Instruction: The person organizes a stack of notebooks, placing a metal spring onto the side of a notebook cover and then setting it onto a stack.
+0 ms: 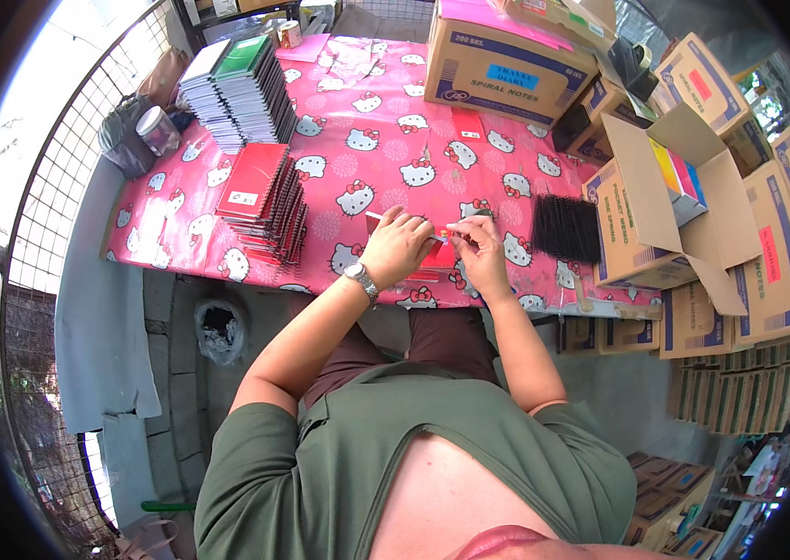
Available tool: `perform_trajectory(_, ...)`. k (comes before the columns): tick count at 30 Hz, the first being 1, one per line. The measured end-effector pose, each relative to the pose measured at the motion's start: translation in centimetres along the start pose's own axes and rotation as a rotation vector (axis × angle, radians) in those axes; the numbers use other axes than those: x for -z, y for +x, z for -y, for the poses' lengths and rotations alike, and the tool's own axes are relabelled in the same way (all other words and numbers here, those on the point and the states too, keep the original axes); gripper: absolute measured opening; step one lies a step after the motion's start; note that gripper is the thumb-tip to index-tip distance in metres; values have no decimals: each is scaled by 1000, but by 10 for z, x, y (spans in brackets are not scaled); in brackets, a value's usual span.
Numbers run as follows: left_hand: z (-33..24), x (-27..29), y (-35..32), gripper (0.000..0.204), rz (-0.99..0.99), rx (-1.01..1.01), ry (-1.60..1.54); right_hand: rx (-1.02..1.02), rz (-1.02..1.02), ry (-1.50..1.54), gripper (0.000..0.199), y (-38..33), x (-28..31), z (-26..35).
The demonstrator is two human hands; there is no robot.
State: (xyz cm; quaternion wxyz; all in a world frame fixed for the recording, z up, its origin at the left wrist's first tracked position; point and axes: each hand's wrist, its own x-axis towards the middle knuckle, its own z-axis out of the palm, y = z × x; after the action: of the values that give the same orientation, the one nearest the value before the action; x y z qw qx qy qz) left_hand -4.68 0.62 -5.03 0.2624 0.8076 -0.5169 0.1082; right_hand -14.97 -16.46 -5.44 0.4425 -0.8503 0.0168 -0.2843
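My left hand [398, 245], with a silver watch on its wrist, and my right hand [477, 250] meet over a small red notebook [439, 256] at the near edge of the table. Both hands grip it, the fingers pinching along its top edge. The hands hide most of the notebook. A stack of red spiral notebooks [264, 201] leans to the left of my left hand. A bundle of black spiral wires [566, 228] lies just right of my right hand.
The table wears a pink cloth with cartoon cat faces [367, 140]. A taller stack of green and white notebooks [238, 89] stands at the back left. Cardboard boxes [684, 215] crowd the right side and back. A wire fence [68, 168] runs along the left.
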Motion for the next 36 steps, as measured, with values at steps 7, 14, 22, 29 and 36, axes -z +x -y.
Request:
perform_trajectory(7,-3,2,-2,13,-11,18,-7,172,-70,-70,25,-9,-5,6)
perform_trajectory(14,-5,4,-2,16,43,25,21,212,-66,-101,33,-10,-11,-6)
perform_trajectory(22,-5,3,-5,15,12,26,4,130,-29,-83,36,-9,-9,-3)
perform_trajectory(29,-6,-2,-3,13,-32,-1,2,1,-35,80,39,-10,-10,-8)
perform_trajectory(36,-7,0,-4,12,-6,-3,11,-29,17,252,46,-17,-3,-20)
